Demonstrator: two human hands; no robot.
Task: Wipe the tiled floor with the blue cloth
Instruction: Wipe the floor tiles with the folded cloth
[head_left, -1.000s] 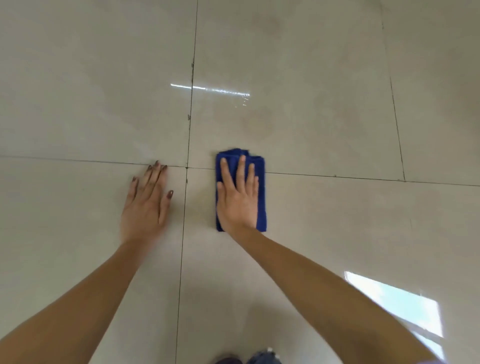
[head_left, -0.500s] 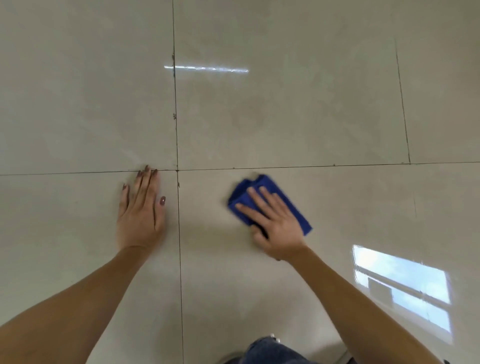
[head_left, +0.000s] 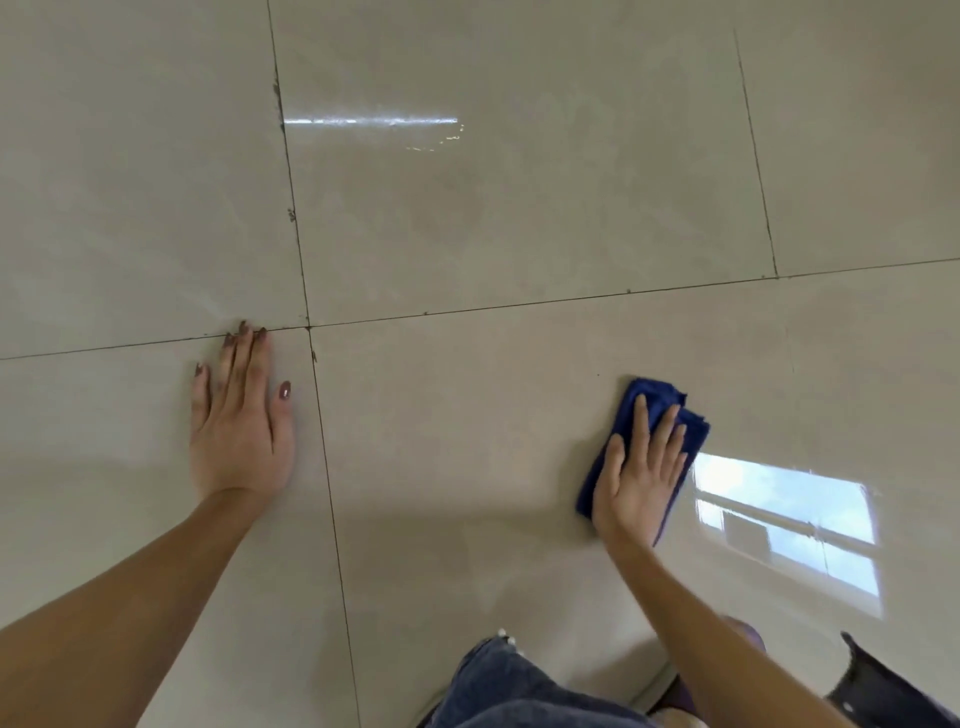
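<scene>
A folded blue cloth (head_left: 655, 399) lies flat on the glossy beige tiled floor (head_left: 498, 218), right of centre. My right hand (head_left: 640, 475) presses down on it with straight, spread fingers, covering most of it. My left hand (head_left: 240, 421) rests palm-down on the bare tile at the left, fingers straight, fingertips at the horizontal grout line, just left of where two grout lines cross.
A bright window reflection (head_left: 789, 519) shines on the tile right of the cloth. A streak of light glare (head_left: 371, 122) shows on the far tile. My knee in blue denim (head_left: 514, 686) is at the bottom edge, with a dark object (head_left: 878, 686) at the bottom right.
My right hand has slid the cloth to the right across the near tile, from beside the grout crossing towards the window reflection. My left hand has stayed planted.
</scene>
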